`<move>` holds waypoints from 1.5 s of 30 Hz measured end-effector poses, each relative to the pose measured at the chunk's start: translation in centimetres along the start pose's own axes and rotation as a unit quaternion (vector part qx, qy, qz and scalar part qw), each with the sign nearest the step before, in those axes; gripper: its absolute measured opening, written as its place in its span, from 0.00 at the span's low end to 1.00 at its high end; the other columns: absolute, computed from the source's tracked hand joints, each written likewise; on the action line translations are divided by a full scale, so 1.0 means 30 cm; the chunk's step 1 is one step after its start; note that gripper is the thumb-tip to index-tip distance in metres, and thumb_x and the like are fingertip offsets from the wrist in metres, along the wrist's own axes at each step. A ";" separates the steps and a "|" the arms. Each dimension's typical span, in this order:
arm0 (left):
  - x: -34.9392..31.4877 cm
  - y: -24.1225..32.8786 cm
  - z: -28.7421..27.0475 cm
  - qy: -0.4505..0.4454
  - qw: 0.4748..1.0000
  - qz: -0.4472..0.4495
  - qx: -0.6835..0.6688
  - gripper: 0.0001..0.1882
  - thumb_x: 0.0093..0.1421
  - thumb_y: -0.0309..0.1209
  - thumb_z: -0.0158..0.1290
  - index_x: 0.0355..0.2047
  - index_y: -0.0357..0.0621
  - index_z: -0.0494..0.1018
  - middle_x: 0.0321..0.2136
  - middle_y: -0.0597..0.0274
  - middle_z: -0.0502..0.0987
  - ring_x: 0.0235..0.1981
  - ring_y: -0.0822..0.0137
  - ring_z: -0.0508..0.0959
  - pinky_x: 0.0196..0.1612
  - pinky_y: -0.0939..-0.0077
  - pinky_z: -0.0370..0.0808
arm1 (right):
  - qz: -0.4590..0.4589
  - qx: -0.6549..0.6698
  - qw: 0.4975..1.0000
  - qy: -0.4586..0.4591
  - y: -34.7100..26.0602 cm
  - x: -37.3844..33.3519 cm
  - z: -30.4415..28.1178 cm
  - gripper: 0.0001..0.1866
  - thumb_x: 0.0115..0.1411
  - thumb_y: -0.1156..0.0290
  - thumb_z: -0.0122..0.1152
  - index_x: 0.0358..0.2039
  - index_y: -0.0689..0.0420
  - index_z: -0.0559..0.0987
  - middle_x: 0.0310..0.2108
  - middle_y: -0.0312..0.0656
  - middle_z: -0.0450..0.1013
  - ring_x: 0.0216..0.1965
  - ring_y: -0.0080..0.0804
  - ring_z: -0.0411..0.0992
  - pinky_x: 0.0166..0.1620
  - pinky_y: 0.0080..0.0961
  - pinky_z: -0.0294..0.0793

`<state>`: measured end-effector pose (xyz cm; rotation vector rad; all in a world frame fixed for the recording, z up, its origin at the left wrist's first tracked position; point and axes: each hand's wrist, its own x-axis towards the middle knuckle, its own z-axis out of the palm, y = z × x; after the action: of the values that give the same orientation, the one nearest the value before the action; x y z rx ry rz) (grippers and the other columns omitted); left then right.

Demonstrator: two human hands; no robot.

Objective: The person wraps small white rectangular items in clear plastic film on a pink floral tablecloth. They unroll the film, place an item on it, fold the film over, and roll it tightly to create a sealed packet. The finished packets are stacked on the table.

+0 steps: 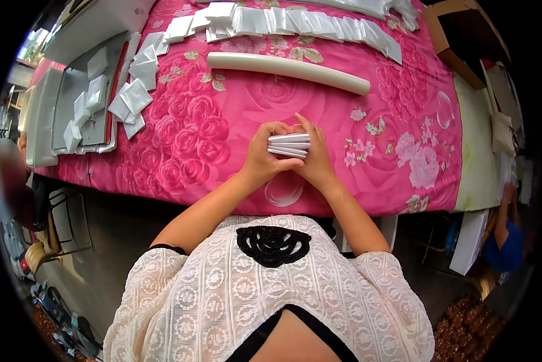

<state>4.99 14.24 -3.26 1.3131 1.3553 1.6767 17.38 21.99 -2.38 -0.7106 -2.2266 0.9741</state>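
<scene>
Between my two hands, just above the pink flowered tablecloth, is a small stack of white flat packets [289, 145]. My left hand [263, 155] wraps the stack's left side, with its thumb along the near edge. My right hand [316, 154] closes round the right side, one finger pointing up and away at the far edge. The layered edges of the packets face me; their far side is hidden by my fingers. A long cream-white tube [289, 70] lies on the cloth beyond my hands.
A long row of white packets [283, 23] runs across the table's far side. More packets [130, 101] lie at the left, some on a grey board [72, 77]. An open cardboard box [461, 36] stands at the far right. Another person in blue [505, 244] is at the right edge.
</scene>
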 end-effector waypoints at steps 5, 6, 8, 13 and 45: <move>-0.012 -0.036 -0.010 -0.014 0.999 -0.025 0.015 0.30 0.36 0.28 0.69 0.35 0.44 0.61 0.36 0.60 0.69 0.39 0.68 0.73 0.43 0.75 0.70 | -0.043 -0.093 0.995 -0.011 0.026 -0.014 0.009 0.42 0.35 0.70 0.68 0.55 0.57 0.62 0.38 0.43 0.70 0.44 0.42 0.65 0.53 0.40 0.57; -0.013 -0.038 -0.010 -0.016 0.999 -0.029 0.014 0.29 0.36 0.28 0.69 0.34 0.44 0.61 0.35 0.60 0.69 0.38 0.69 0.72 0.43 0.76 0.70 | -0.046 -0.100 0.994 -0.010 0.028 -0.015 0.011 0.42 0.36 0.71 0.68 0.54 0.57 0.62 0.37 0.41 0.71 0.44 0.41 0.65 0.53 0.39 0.58; -0.013 -0.047 -0.009 -0.015 0.999 -0.028 0.024 0.28 0.35 0.28 0.69 0.33 0.44 0.62 0.33 0.61 0.70 0.36 0.68 0.73 0.40 0.75 0.71 | -0.044 -0.099 0.994 -0.008 0.032 -0.014 0.014 0.40 0.37 0.73 0.66 0.54 0.57 0.63 0.35 0.39 0.72 0.42 0.38 0.66 0.52 0.38 0.59; -0.019 -0.070 -0.002 -0.006 0.997 -0.039 0.069 0.28 0.34 0.32 0.68 0.33 0.44 0.64 0.30 0.60 0.71 0.31 0.62 0.73 0.35 0.72 0.71 | -0.027 -0.070 0.997 -0.008 0.041 -0.004 0.016 0.36 0.38 0.75 0.64 0.52 0.57 0.65 0.32 0.36 0.72 0.39 0.36 0.67 0.48 0.36 0.61; 0.001 -0.032 -0.009 -0.031 0.992 -0.020 0.118 0.17 0.39 0.21 0.57 0.30 0.42 0.66 0.27 0.57 0.70 0.29 0.58 0.72 0.32 0.71 0.69 | -0.171 -0.180 0.969 0.024 -0.052 -0.033 -0.152 0.20 0.41 0.72 0.66 0.39 0.49 0.78 0.46 0.35 0.69 0.49 0.36 0.63 0.50 0.33 0.64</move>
<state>4.61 14.44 -4.15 1.4457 1.5688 1.4699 20.88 22.48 1.02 -0.4694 -2.4027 0.3853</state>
